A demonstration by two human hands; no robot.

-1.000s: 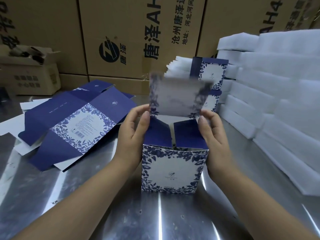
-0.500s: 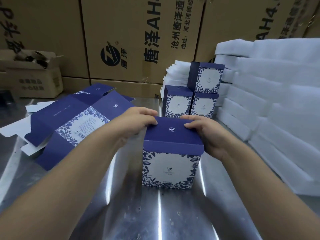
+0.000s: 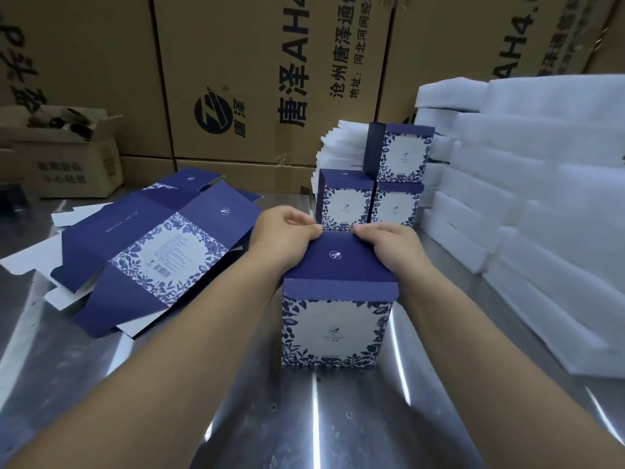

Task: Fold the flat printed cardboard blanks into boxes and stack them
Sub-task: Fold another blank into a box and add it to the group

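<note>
A folded blue-and-white floral box (image 3: pixel 333 330) stands upright on the steel table (image 3: pixel 304 418) in front of me, its dark blue lid down. My left hand (image 3: pixel 284 236) curls over the lid's far left corner and my right hand (image 3: pixel 389 247) over its far right corner, fingertips pinching the back edge. Behind it stands a stack of three finished boxes (image 3: pixel 375 191), two below and one on top at the right. A pile of flat printed blanks (image 3: pixel 152 252) lies to the left.
White foam sheets (image 3: pixel 527 204) are stacked high along the right side. Large brown cartons (image 3: pixel 257 72) wall off the back, and a small open carton (image 3: pixel 64 154) sits at the back left. More white sheets (image 3: pixel 341 143) lean behind the finished boxes.
The raised lid flap came down and closed over the inner flaps. Both hands went from the box's sides to the lid's back edge and now sit closer together there.
</note>
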